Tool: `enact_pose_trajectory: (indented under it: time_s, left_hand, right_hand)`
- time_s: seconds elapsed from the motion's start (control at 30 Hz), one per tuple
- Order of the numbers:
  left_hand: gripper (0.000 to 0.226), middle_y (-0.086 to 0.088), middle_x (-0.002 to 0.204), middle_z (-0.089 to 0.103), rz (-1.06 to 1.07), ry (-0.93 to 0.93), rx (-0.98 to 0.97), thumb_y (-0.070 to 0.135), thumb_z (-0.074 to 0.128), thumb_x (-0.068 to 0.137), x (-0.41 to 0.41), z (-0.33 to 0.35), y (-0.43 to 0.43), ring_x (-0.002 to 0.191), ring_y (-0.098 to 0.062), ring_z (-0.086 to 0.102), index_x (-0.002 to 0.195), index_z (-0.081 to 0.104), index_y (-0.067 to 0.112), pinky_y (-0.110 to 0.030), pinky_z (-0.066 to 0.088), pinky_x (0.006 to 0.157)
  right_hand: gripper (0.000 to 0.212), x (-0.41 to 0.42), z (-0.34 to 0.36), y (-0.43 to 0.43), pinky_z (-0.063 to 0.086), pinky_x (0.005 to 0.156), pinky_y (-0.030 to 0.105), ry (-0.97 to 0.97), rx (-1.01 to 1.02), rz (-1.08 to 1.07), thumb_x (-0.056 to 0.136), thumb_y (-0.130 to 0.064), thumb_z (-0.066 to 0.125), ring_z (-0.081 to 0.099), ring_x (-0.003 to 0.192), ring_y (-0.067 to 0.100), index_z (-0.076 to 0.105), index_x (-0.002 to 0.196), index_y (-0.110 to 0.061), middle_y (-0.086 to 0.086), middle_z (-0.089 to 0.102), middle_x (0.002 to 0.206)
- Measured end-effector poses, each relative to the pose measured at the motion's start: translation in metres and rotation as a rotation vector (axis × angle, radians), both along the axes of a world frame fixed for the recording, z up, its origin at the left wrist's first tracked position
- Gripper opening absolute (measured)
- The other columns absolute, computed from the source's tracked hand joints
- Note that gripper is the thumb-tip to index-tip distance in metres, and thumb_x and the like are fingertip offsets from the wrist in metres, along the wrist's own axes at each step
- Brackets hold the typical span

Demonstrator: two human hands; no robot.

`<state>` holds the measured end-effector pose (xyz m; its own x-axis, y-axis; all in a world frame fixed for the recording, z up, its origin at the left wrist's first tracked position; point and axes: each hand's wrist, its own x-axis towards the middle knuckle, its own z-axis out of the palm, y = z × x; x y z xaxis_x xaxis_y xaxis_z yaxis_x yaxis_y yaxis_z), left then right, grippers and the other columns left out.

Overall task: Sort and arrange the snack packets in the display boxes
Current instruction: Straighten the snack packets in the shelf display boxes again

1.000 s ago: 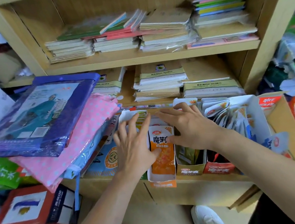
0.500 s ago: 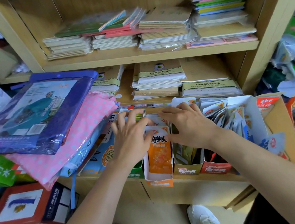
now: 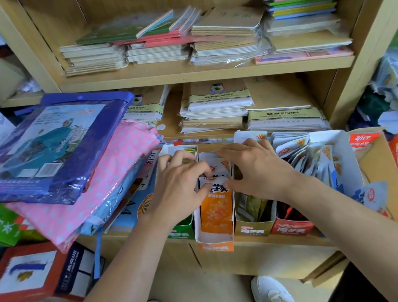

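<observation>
Head view, left hand (image 3: 180, 193) and right hand (image 3: 258, 171) pinching one orange packet (image 3: 216, 211), four display boxes (image 3: 253, 230)

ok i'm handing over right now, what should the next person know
Left hand: grips the tops of the orange packets in the orange box.
Right hand: grips the same packets from the other side.
Done: olive box and red box beside it hold packets.
Left: settle the orange packets; straighten the fanned white packets on the right.
</observation>
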<state>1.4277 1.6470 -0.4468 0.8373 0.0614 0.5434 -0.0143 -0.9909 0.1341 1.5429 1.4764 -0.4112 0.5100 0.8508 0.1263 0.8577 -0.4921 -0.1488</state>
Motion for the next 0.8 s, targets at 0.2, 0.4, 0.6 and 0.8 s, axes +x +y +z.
enact_pose_trajectory:
  time_s: [0.2,0.4,0.6,0.8]
  left_hand:
    - [0.009,0.014,0.075,0.065,0.125,-0.193,0.017,0.026,0.077,0.084,0.003,-0.005,-0.002,0.099,-0.019,0.059,0.081,0.069,0.027,-0.036,0.023,0.085]
    - [0.035,0.006,0.108,0.056,0.327,-0.034,0.019,0.039,0.079,0.077,0.012,-0.01,-0.01,0.107,-0.024,0.048,0.105,0.06,0.03,-0.041,0.034,0.082]
    - [0.057,0.002,0.122,0.054,0.316,0.017,0.008,0.043,0.079,0.072,0.012,-0.008,-0.007,0.114,-0.025,0.045,0.124,0.059,0.03,-0.042,0.037,0.085]
    - [0.072,0.006,0.145,0.048,0.225,0.144,0.08,0.052,0.074,0.075,0.001,-0.01,-0.006,0.126,-0.027,0.039,0.14,0.051,0.032,-0.045,0.036,0.09]
  right_hand:
    - [0.067,0.0,0.001,0.0,0.027,0.106,0.044,0.012,0.01,0.005,0.089,-0.05,0.064,0.043,0.124,0.026,0.04,0.149,-0.032,-0.012,0.042,0.152]
    - [0.065,-0.001,0.0,-0.001,0.026,0.108,0.046,0.018,0.021,0.011,0.09,-0.046,0.065,0.043,0.126,0.027,0.041,0.149,-0.031,-0.01,0.042,0.153]
    - [0.067,0.0,0.001,-0.002,0.03,0.108,0.049,0.018,0.024,0.022,0.09,-0.043,0.067,0.042,0.126,0.028,0.04,0.15,-0.031,-0.008,0.044,0.151]
    - [0.038,0.001,0.014,-0.012,0.049,0.096,0.033,0.118,0.449,0.063,0.087,-0.017,0.074,0.063,0.109,0.019,0.069,0.124,-0.019,-0.002,0.069,0.122]
